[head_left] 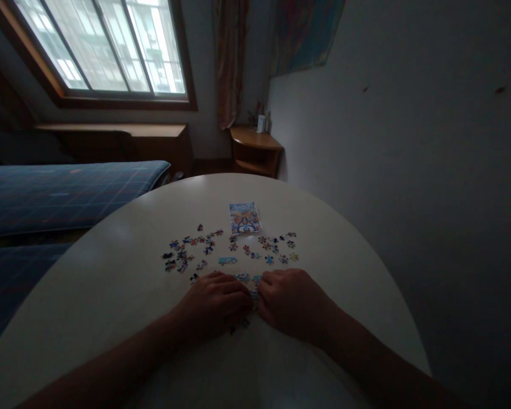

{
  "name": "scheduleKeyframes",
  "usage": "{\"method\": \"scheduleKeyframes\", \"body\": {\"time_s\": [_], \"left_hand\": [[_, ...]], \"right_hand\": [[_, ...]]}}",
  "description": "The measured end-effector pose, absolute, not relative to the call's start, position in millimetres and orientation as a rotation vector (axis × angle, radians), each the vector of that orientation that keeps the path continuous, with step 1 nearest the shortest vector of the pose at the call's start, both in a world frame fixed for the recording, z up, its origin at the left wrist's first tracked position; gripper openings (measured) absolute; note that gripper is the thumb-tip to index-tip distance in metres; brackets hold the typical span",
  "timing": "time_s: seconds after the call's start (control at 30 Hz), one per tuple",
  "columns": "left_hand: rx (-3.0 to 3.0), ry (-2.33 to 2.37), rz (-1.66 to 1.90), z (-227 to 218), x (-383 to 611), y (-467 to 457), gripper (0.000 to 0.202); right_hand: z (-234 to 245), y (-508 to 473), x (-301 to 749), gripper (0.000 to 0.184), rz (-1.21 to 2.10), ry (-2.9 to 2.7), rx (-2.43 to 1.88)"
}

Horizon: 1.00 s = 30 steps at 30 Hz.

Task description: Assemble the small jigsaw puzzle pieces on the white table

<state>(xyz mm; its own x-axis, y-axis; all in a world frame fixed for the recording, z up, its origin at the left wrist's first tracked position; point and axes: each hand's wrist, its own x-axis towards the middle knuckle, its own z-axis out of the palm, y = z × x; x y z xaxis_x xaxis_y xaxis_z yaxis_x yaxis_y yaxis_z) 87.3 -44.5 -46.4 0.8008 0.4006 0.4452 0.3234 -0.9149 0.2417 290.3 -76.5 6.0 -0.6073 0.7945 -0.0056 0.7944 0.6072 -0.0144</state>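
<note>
My left hand (pixel 219 298) rests on the table with its fingers curled inward at the near edge of some light-blue jigsaw puzzle pieces (pixel 242 276). Facing it, my right hand (pixel 287 298) is closed, its thumb and fingers pressed on a light-blue puzzle piece (pixel 256 279). Both sets of fingertips meet over this small cluster, and they partly hide it. Just beyond my left hand lies a joined light-blue strip (pixel 227 261). A few dark pieces (pixel 238 326) lie below my left fingers.
Loose pieces spread on the white round table (pixel 323 244), with a dark pile (pixel 181 258) at left and more pieces (pixel 268 244) at right. A printed picture sheet (pixel 244 218) lies behind them. A plaid bed (pixel 68 193) stands left; a wall (pixel 392 170) rises right.
</note>
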Motion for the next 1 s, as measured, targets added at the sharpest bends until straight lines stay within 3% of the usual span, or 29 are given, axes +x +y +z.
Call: {"method": "scheduleKeyframes", "body": {"time_s": [0.33, 0.67, 0.87, 1.0], "left_hand": [[2.846, 0.557, 0.736, -45, 87, -45, 0.012], [2.874, 0.577, 0.786, -43, 96, -48, 0.014], [2.892, 0.578, 0.78, -44, 98, -48, 0.016], [2.884, 0.556, 0.755, -44, 98, -48, 0.015]], "right_hand": [[18, -51, 343, 0.014, -0.021, -2.661, -1.539], [16, -50, 348, 0.009, 0.328, -2.729, -1.431], [18, -50, 350, 0.017, 0.566, -2.662, -1.387], [17, -50, 351, 0.018, 0.511, -2.65, -1.43]]}}
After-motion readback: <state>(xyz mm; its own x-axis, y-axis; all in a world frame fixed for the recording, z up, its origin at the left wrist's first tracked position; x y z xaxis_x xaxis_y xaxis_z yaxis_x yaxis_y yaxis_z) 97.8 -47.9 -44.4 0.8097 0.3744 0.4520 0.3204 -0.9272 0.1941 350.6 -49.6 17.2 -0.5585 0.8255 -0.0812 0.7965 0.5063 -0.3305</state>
